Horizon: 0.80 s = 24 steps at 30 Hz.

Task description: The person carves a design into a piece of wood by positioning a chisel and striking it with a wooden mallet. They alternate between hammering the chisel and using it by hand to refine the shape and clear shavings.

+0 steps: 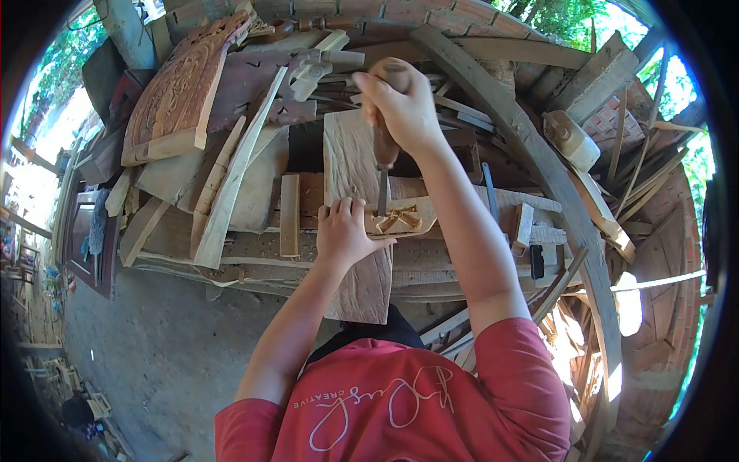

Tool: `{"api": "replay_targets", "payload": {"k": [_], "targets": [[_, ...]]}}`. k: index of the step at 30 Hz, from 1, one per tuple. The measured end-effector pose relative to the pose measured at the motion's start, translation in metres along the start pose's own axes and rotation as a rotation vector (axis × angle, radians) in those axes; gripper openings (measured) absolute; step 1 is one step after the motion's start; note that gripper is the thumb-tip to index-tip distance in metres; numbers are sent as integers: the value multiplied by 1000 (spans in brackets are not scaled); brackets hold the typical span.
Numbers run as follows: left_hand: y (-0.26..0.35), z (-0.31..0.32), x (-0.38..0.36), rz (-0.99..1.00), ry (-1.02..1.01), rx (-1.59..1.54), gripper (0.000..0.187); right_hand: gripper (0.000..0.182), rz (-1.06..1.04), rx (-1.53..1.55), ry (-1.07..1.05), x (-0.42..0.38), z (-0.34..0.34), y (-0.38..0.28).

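My right hand [404, 104] is wrapped round the wooden handle of a chisel [382, 189], which stands nearly upright with its blade tip down on a pale wood piece [423, 209]. Curled shavings [400, 219] lie beside the tip. My left hand [342, 231] rests on a long pale board [354, 154], fingers spread and thumb stretched to the right, just left of the blade. The board's near end reaches close to my body.
A carved wooden panel [181, 88] leans at the upper left near long strips [240, 169]. A curved beam [531, 138] crosses the right side. A plastic jug [571, 141] sits at the upper right, and a small black object [536, 262] lies at the bench edge.
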<state>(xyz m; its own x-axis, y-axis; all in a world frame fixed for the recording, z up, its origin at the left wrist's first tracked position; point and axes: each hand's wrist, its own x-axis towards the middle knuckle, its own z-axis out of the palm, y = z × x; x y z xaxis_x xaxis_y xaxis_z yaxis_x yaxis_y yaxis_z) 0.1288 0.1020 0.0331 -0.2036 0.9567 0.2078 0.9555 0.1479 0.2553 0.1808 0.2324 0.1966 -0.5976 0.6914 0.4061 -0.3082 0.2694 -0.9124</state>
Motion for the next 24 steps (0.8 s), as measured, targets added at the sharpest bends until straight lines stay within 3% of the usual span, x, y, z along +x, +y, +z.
{"api": "replay_targets", "payload": {"k": [2, 4, 5, 10, 17, 24], "targets": [[0, 2, 0, 28, 100, 5, 83, 18, -67, -170, 254, -16, -8, -5], [1, -7, 2, 1, 28, 6, 83, 15, -108, 22, 338, -38, -19, -9], [3, -9, 1, -31, -61, 2, 84, 14, -127, 150, 334, -49, -23, -15], [1, -6, 1, -19, -29, 4, 84, 5, -250, 264, 263, -73, -44, -12], [0, 1, -2, 14, 88, 20, 85, 12, -314, 271, 211, -83, -33, -18], [1, -1, -1, 2, 56, 26, 86, 11, -315, 240, 149, -89, -33, -14]]}}
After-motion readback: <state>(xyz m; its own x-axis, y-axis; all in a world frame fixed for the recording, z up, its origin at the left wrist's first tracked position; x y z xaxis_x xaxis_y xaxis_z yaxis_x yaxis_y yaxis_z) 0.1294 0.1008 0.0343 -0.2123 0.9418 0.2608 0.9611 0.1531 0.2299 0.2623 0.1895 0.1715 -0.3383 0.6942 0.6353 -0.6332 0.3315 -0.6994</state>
